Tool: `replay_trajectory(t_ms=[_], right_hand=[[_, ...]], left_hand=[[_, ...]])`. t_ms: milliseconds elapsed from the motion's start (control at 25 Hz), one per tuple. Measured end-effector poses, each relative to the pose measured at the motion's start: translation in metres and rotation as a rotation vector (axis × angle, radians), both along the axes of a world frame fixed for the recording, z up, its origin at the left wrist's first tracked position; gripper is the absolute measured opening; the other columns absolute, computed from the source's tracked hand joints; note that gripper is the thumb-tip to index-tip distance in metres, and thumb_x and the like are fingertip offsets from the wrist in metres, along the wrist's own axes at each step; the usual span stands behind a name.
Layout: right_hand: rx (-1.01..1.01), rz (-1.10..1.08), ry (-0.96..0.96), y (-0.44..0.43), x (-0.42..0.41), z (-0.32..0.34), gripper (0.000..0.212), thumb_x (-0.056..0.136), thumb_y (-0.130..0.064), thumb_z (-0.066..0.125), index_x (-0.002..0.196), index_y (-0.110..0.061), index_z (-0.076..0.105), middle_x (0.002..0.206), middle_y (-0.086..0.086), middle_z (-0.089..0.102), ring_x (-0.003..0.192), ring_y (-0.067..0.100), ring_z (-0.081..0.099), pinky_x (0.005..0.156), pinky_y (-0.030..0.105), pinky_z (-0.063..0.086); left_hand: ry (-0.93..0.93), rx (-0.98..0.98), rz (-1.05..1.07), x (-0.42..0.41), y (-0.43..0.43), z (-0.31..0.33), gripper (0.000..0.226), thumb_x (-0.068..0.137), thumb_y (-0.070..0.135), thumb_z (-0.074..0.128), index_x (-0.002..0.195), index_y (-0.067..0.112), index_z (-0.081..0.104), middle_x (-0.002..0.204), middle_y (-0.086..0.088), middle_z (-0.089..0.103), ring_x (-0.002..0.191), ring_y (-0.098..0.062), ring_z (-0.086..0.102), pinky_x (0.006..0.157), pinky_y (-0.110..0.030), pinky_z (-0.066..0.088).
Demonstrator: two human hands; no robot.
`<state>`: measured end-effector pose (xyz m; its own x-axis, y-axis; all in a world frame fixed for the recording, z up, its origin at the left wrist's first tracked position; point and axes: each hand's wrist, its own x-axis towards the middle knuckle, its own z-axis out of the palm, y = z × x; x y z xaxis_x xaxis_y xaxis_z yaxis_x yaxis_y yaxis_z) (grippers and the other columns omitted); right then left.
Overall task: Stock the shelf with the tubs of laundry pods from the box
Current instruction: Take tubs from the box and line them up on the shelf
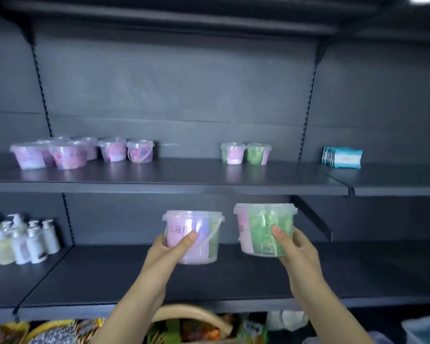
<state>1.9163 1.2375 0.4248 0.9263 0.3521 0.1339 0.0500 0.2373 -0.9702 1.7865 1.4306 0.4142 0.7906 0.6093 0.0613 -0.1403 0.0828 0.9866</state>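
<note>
Now, step: two tubs held in front of the shelf (184,175).
Hands: your left hand (169,248) grips the purple tub (199,249); your right hand (297,247), the green tub (263,220).
Next: likely lift both beside the shelved tubs (233,153).

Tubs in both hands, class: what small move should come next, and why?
Probably raise the green tub in the right hand onto the upper shelf, next to the pair of green tubs there: it matches them, and bare shelf lies beside them. The purple-labelled tub in the left hand can follow.
</note>
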Motion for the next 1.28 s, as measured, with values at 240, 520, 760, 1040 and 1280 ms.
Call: replay_trajectory(t_ms=[240, 520, 760, 1040, 1280], right_hand=[[0.057, 0.03, -0.032, -0.026, 0.049, 0.031, 0.085, 0.035, -0.058, 0.082, 0.109, -0.02, 0.061, 0.108, -0.002, 0.07, 0.105, 0.019, 0.064, 0.104, 0.044, 0.043], [0.091, -0.004, -0.034, -0.006, 0.109, 0.048, 0.071, 0.05, -0.049, 0.081, 0.112, -0.02, 0.059, 0.113, -0.001, 0.067, 0.107, 0.018, 0.063, 0.103, 0.041, 0.044], [0.083, -0.071, -0.084, 0.008, 0.17, 0.062, 0.074, 0.054, -0.051, 0.076, 0.118, -0.02, 0.058, 0.112, -0.001, 0.067, 0.107, 0.018, 0.062, 0.101, 0.038, 0.044], [0.003, -0.167, -0.14, 0.022, 0.262, 0.066, 0.044, 0.076, -0.039, 0.072, 0.114, -0.023, 0.055, 0.111, -0.004, 0.063, 0.105, 0.016, 0.058, 0.089, 0.03, 0.039], [-0.195, -0.243, -0.214, 0.038, 0.402, 0.067, 0.035, 0.071, -0.046, 0.074, 0.095, -0.035, 0.052, 0.109, -0.001, 0.06, 0.114, 0.022, 0.052, 0.099, 0.039, 0.042]], left_hand=[[-0.025, 0.033, 0.047, 0.038, -0.039, 0.03, 0.079, 0.043, 0.07, 0.073, 0.11, 0.03, 0.061, 0.111, 0.012, 0.069, 0.113, -0.01, 0.058, 0.109, -0.037, 0.035], [-0.022, 0.094, 0.088, 0.097, -0.024, 0.063, 0.035, 0.08, 0.04, 0.068, 0.108, 0.021, 0.061, 0.106, 0.007, 0.068, 0.096, -0.002, 0.058, 0.079, -0.02, 0.038], [-0.045, 0.184, 0.091, 0.162, 0.005, 0.086, 0.037, 0.078, 0.04, 0.07, 0.106, 0.019, 0.059, 0.103, 0.006, 0.065, 0.09, -0.001, 0.057, 0.067, -0.014, 0.037], [-0.062, 0.19, 0.015, 0.263, 0.017, 0.092, 0.046, 0.075, 0.038, 0.073, 0.114, 0.019, 0.057, 0.11, 0.006, 0.066, 0.097, -0.002, 0.058, 0.068, -0.014, 0.038], [-0.057, 0.135, 0.103, 0.381, 0.017, 0.092, 0.052, 0.071, 0.036, 0.077, 0.115, 0.019, 0.055, 0.111, 0.004, 0.065, 0.098, -0.007, 0.06, 0.077, -0.02, 0.041]])
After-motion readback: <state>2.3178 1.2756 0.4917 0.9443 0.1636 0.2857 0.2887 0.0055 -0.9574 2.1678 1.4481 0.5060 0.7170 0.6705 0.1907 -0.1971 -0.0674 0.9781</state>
